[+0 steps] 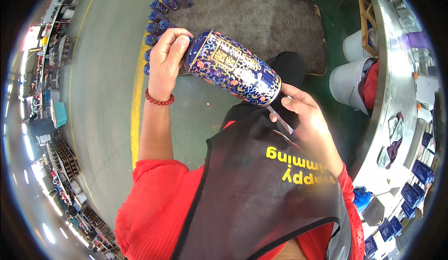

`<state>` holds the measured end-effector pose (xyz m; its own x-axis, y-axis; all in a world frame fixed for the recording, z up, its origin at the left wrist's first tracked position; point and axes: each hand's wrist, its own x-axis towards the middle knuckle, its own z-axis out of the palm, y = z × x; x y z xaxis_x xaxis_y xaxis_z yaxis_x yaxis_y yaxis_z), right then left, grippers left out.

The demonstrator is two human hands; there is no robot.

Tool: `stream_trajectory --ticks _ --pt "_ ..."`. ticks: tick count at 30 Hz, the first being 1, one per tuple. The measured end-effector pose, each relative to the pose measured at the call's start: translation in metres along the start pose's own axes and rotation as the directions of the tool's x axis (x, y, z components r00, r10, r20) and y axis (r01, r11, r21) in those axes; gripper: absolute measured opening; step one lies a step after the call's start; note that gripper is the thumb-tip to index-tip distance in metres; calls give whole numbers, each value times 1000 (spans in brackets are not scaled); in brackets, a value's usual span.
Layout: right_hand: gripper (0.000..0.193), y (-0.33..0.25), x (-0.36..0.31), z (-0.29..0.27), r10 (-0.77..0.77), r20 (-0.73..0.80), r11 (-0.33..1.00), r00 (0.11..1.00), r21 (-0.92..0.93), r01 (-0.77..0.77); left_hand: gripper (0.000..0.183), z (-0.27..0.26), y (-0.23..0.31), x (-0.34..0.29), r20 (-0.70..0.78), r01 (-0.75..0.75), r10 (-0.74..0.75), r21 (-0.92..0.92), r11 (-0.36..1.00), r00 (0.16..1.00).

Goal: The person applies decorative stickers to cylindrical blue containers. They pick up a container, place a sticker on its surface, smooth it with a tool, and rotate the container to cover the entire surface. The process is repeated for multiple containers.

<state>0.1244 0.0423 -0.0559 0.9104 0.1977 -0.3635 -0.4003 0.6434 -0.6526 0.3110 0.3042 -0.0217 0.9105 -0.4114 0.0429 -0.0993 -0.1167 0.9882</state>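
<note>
Over the black apron [261, 185], right hand [311, 125] pinches a thin blade [281, 120], grip clenched on it, tip touching the lower rim of the jar. Jar [232, 67]: dark blue, floral pattern, gold panel, held tilted above the lap. Left hand [168, 59] wraps the jar's upper end, grip closed on it; red bead bracelet [158, 100] at wrist. Beyond, on the floor, a grey mat [275, 19] with a row of similar blue jars [158, 17] along its left edge. Far right, a curved metal tabletop [396, 96]; white buckets [350, 78] beside it.
</note>
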Motion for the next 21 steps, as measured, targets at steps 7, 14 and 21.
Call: stream_trajectory --ticks 7,14,21 --pt "49 0 0 3 52 -57 985 997 169 -41 22 6 -3 4 4 -43 44 -35 998 999" --pt "49 -3 0 0 53 3 969 999 243 -52 25 -2 3 5 142 -10 33 -164 986 989" --pt "45 -3 -7 0 -50 -57 996 997 71 54 26 7 -4 6 6 -134 136 -135 982 991"
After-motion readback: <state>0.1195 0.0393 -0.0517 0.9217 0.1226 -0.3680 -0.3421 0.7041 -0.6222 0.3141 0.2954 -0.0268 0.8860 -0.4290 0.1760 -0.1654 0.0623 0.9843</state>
